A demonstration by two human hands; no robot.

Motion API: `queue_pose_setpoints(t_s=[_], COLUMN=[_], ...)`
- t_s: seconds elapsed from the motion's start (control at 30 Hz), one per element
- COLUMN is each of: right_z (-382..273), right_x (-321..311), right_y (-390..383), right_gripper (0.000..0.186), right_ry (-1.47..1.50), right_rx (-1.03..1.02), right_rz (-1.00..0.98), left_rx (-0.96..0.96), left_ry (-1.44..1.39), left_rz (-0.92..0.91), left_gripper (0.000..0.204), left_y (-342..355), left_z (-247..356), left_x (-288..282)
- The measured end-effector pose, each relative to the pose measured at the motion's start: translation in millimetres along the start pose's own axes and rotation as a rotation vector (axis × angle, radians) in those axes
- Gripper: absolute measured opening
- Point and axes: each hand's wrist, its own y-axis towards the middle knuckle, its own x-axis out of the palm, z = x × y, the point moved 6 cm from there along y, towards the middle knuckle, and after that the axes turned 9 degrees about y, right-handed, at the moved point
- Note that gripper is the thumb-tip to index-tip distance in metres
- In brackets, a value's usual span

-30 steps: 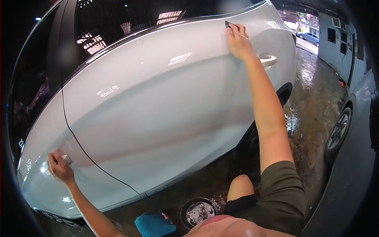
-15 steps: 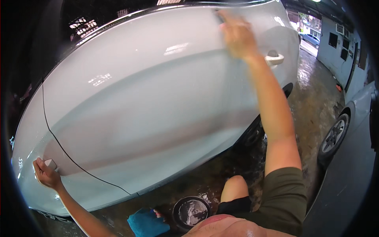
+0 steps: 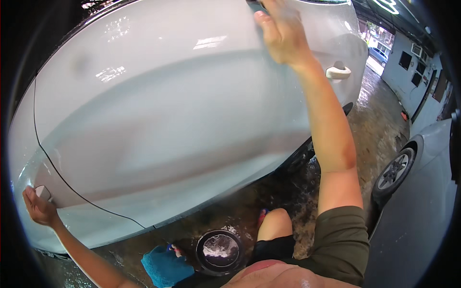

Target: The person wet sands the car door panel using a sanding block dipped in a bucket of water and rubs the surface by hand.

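Note:
The side of a white, wet car [image 3: 192, 105] fills most of the view. At the far left, my left hand [image 3: 39, 207] is closed around a pale door handle [image 3: 43, 193], whose squarish end shows beside the fingers. My right arm reaches up across the car to the upper panel. There my right hand [image 3: 283, 36] is partly blurred, its fingertips cut off by the top edge. A dark piece [image 3: 256, 5] shows at its fingers; its kind cannot be made out. Another white door handle [image 3: 338, 72] sits just right of my right wrist.
Below the car, a black basin [image 3: 198, 253] with foamy water stands on the wet floor [image 3: 307, 192]. A teal towel [image 3: 165, 266] lies beside it, near my bent leg. A second, grey car [image 3: 422, 192] with its wheel [image 3: 396, 169] stands close on the right, before a pale wall [image 3: 408, 77].
My right hand has moved farther up the panel, to the top edge. The view has shifted slightly, so the car and basin sit farther left. My left hand stays at the handle.

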Motion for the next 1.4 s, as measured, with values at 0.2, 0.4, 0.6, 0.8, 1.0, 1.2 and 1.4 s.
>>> queue_pose_setpoints(t_s=[0.2, 0.4, 0.6, 0.8, 1.0, 1.2, 1.4], right_z=[60, 76, 66, 9, 53, 64, -3], right_x=[-24, -55, 3, 4, -27, -4, 21], right_y=[-20, -23, -43, -38, -33, -57, -63], right_gripper=[0.038, 0.04, 0.052, 0.053, 0.038, 0.054, 0.064], right_ry=[-0.159, -0.268, -0.379, 0.056, -0.554, -0.2, 0.009], right_rx=[0.11, 0.125, 0.026, 0.394, 0.197, 0.391, 0.313], right_rz=[0.055, 0.019, -0.278, -0.139, -0.241, -0.307, -0.287], left_rx=[0.012, -0.008, 0.043, 0.105, 0.036, 0.089, 0.116], left_ry=[-0.017, 0.029, 0.125, 0.134, 0.141, 0.138, 0.186], left_rz=[0.072, -0.01, 0.026, 0.048, 0.022, 0.043, 0.04], left_gripper=[0.035, 0.037, 0.038, 0.038, 0.037, 0.037, 0.035], left_y=[-4, -4, -6, -5, -4, -6, 1], left_z=[10, 1, -11, 0, 5, 9, -35], left_x=[14, 19, 9, 5, 9, 5, -1])
